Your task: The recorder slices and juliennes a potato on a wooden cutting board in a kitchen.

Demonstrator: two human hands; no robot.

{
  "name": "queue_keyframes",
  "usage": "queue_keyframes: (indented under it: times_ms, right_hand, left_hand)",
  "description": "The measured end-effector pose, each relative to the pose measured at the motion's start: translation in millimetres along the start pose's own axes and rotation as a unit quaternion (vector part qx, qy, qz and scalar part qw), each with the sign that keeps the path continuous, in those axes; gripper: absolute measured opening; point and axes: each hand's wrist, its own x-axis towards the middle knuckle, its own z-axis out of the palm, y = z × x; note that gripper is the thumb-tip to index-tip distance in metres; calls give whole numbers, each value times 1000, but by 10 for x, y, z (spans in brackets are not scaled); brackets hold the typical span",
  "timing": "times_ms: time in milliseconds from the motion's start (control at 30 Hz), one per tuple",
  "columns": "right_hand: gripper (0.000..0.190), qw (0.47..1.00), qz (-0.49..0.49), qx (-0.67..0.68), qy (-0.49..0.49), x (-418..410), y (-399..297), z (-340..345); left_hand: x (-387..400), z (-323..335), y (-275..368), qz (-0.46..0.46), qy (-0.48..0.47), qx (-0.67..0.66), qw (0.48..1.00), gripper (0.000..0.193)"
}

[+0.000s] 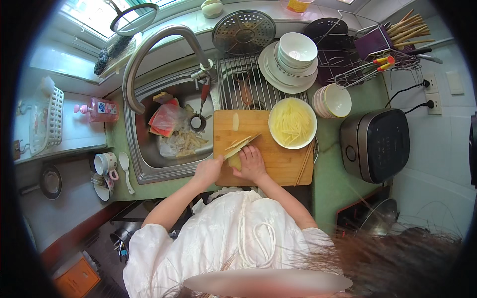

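Observation:
A wooden cutting board [287, 167] lies before me, partly over the sink's edge. My left hand [209, 170] grips the handle of a kitchen knife [242, 146], its blade slanting up to the right. Under the fingers of my right hand [253, 164] is a peeled potato [234, 162], pressed to the board beside the blade and partly hidden. A few pale strips lie along the blade's far side. Farther up the board rests a single thin potato slice [235, 122]. A white bowl [271, 128] heaped with shredded potato [292, 121] stands at the board's right corner.
Wooden chopsticks [303, 165] lie on the board's right side. At left, the steel sink [143, 149] holds peelings [192, 147] and a brush, under an arched faucet [130, 74]. Stacked bowls [298, 48] stand behind; a rice cooker [374, 145] is at right.

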Motion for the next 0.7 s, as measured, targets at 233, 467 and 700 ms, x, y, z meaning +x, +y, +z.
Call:
queue_keyframes:
  times_ms: [233, 467, 700]
  right_hand:
    - [66, 999, -7, 25, 40, -48, 27, 40]
    - [65, 1000, 7, 6, 12, -91, 15, 69]
    - [66, 1000, 4, 9, 12, -98, 34, 104]
  left_hand:
    - [24, -64, 9, 15, 26, -23, 999, 20]
    - [-224, -125, -42, 10, 28, -10, 999, 16]
    - [-40, -43, -22, 21, 57, 5, 998, 14]
